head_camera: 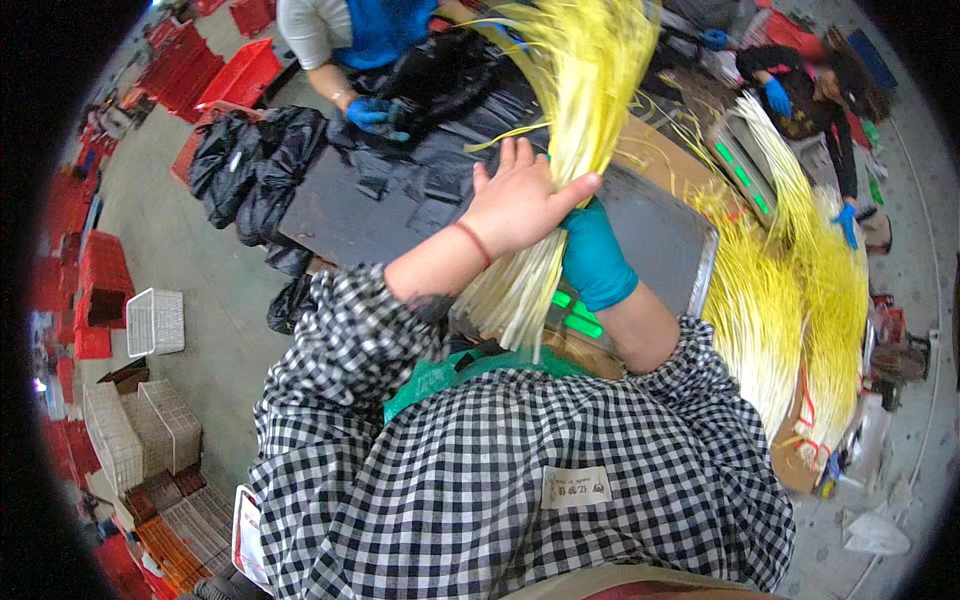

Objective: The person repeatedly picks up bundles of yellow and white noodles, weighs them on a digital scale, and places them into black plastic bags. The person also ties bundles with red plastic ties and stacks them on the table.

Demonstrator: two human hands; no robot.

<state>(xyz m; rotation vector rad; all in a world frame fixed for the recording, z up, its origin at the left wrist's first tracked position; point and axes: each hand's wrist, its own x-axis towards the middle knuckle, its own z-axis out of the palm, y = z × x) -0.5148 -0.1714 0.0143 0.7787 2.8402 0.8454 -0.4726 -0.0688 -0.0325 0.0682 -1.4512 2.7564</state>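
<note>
A large bundle of long yellow-and-white vegetable stalks (581, 112) stands tilted in front of me, its yellow ends upward and its pale ends over the near edge of a metal scale platform (652, 225). My right hand (596, 255), in a teal glove, grips the bundle around its lower middle; its fingers are mostly hidden behind the stalks. Bare and spread, my left hand (521, 195) lies flat against the bundle's side just above, fingers apart, thumb across the stalks. Green-lit displays (581, 319) show beneath my right wrist.
Heaps of similar stalks (750, 322) lie at the right beside a second scale (739, 172). Black plastic bags (255, 165) stand at the left. Across the table, a co-worker's blue-gloved hand (371, 116) touches black plastic; another person sits at upper right. A white basket (155, 322) stands on the floor.
</note>
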